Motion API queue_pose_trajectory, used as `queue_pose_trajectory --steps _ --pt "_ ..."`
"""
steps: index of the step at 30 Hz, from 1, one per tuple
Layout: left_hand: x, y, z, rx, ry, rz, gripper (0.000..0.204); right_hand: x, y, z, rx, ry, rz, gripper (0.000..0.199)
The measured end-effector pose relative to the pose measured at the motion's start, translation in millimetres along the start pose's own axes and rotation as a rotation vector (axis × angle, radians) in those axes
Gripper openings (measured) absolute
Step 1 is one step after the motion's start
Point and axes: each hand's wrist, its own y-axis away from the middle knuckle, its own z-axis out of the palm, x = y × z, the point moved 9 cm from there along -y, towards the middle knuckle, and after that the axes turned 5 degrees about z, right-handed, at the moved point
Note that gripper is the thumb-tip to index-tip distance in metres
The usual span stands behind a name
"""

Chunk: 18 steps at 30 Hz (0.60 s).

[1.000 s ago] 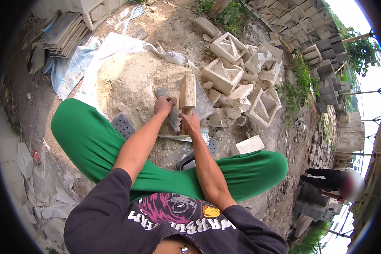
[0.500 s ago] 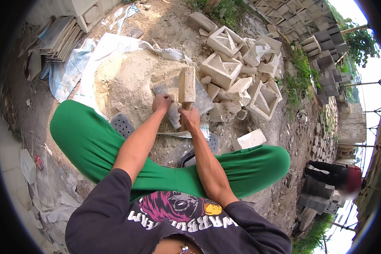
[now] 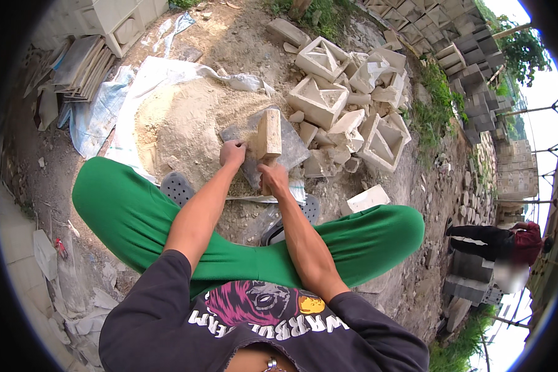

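Observation:
My right hand [image 3: 274, 178] is wrapped round the handle of a wooden mallet [image 3: 269, 132], whose blocky head stands above a flat grey slab [image 3: 295, 146]. Close by on the left, my left hand [image 3: 232, 152] is closed with its fingertips over the slab's left part; whatever is in them is too small or hidden to name. Crumbs and pale dust lie on the slab. Beyond my left hand spreads a heap of beige powder [image 3: 189, 115] on a white sheet [image 3: 129, 127].
Broken pale blocks [image 3: 319, 102] are piled to the right of the slab, with one loose chunk [image 3: 367, 199] nearer my knee. Stacked boards [image 3: 84, 65] stand at the far left. A person in a dark red top [image 3: 527, 242] is at the far right beside grey blocks [image 3: 468, 282].
The mallet's head has come slightly lower and tilted, still in my right hand. My left hand stays near the slab. The person at far right has shifted posture.

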Motion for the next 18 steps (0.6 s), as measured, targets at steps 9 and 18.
queue_pose_trajectory --steps 9,18 --pt "-28.8 3.4 -31.1 0.183 0.210 -0.042 0.031 -79.7 52.0 10.1 0.018 0.036 -0.130 0.019" --pt "-68.4 19.8 -38.1 0.303 0.270 -0.259 0.030 -60.3 40.8 12.5 -0.026 0.094 -0.033 0.026"
